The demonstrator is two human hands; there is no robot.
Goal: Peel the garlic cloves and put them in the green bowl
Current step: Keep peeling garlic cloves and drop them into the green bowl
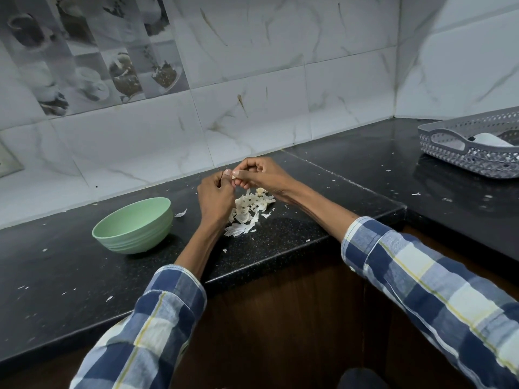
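I see black counter [295, 228], green bowl [134, 224] upright left of hands, inside hidden from me. Peel heap [247, 210] lies just under hands. Left hand [216, 196] curled, thumb up against garlic clove [233, 177]. Right hand [262, 174] fingers curled, pinching same clove above heap, well apart from bowl.
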